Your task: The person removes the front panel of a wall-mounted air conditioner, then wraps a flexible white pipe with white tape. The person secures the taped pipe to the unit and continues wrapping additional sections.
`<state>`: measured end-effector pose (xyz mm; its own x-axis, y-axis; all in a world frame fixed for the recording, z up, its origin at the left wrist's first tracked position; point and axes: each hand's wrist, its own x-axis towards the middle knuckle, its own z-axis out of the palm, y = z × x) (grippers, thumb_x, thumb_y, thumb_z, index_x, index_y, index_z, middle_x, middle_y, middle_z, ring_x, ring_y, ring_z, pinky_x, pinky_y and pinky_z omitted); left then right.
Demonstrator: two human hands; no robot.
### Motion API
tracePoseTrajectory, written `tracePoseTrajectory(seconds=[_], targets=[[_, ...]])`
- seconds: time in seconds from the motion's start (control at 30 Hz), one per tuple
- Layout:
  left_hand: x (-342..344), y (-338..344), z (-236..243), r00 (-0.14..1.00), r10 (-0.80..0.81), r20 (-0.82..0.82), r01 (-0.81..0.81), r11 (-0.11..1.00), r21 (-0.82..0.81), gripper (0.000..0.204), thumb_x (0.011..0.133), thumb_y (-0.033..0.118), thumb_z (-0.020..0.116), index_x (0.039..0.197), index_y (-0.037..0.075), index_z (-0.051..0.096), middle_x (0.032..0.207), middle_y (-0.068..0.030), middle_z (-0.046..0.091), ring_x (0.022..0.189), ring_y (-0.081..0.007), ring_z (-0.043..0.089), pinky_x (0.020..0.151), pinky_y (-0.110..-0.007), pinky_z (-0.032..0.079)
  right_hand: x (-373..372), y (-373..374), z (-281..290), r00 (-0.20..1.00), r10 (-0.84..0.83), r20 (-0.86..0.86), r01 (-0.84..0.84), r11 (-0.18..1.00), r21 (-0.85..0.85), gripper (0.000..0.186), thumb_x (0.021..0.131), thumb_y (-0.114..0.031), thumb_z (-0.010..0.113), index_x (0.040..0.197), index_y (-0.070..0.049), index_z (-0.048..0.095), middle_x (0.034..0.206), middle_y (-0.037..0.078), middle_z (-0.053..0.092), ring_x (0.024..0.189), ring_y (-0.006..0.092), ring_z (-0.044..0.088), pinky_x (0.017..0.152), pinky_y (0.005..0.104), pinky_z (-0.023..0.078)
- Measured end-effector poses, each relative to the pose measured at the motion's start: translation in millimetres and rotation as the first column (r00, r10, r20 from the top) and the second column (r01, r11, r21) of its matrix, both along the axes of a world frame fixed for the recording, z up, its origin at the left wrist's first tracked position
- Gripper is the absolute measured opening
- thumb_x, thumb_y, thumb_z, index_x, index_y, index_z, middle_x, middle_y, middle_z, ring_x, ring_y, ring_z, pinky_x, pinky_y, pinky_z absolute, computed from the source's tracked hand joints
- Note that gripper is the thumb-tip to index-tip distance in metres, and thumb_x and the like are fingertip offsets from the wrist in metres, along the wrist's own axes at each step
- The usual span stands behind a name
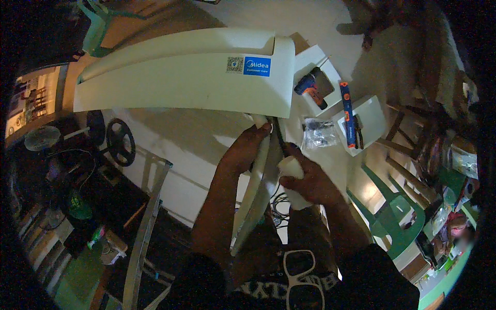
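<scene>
A: Head view. What's the surface, what's the room?

B: A pale floor (pixel 206 139), dimly lit, in a cluttered room. Dark shelves of odds and ends run down the left; wooden stools (pixel 408 139) and green plastic chairs (pixel 392 217) crowd the right, with another green chair (pixel 95 26) at top left.

A: And the hands?

B: Close together, both on a long cream panel (pixel 253 196) that stands on edge between the knees. The left hand (pixel 248 150) is curled over its upper end; the right hand (pixel 305 181) is clamped on a white rag (pixel 292 173) pressed against the panel's side.

A: What lies around it?

B: A large cream cover (pixel 181 77) with a blue sticker lies across the floor just beyond the hands, its near edge touching the panel's top. Right of that, an orange-and-blue drill (pixel 310 88) rests on a white box (pixel 318 80); a clear bag of small parts (pixel 318 133) sits beside a second white piece (pixel 369 121) bearing a long orange-and-blue tool (pixel 347 111). A fan (pixel 41 138) and a black wheel (pixel 120 142) stand at left.

A: Anything blocking?

B: The forearms and panel hide the lap; cables (pixel 279 204) show under the right wrist.
</scene>
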<state>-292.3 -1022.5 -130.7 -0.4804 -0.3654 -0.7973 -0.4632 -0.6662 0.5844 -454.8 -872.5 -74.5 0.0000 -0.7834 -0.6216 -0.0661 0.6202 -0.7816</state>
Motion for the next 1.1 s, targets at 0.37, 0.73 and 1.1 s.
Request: tracePoseTrajectory(seconds=[0.37,0.73,1.1], targets=[[-7,10,3,0.998,0.042,-0.049,-0.043,0.999,-0.001,0.056,0.096,0.045,0.066,0.126,-0.001,0.057,0.11,-0.0129,0.067,0.097,-0.0228,0.062,0.088,-0.04,0.052,36,26,27,0.993,0.091,-0.076,-0.078,0.985,0.156,0.093,0.086,-0.028,0.075,0.16,-0.014,0.02,0.121,0.023,0.068,0.111,0.0417,0.066,0.101,0.0489,0.051],[-6,31,-18,0.982,0.181,-0.059,-0.186,0.979,-0.078,0.056,0.096,0.039,0.068,0.137,0.003,0.053,0.12,-0.0115,0.064,0.108,-0.0239,0.061,0.097,-0.039,0.049,-112,113,-84,0.678,-0.692,-0.248,0.719,0.695,0.024,0.044,0.09,-0.026,0.066,0.126,0.0,0.062,0.111,0.015,0.067,0.098,0.0313,0.065,0.088,0.043,0.052],[-9,56,-49,0.753,0.62,0.222,-0.601,0.785,-0.151,0.084,0.081,0.038,0.083,0.145,-0.002,0.046,0.132,-0.0183,0.061,0.125,-0.0302,0.056,0.108,-0.046,0.043,27,-37,-170,0.145,-0.466,0.873,0.626,0.726,0.284,0.061,0.083,-0.038,0.068,0.13,-0.001,0.06,0.121,0.017,0.068,0.108,0.0317,0.068,0.098,0.0463,0.054]])
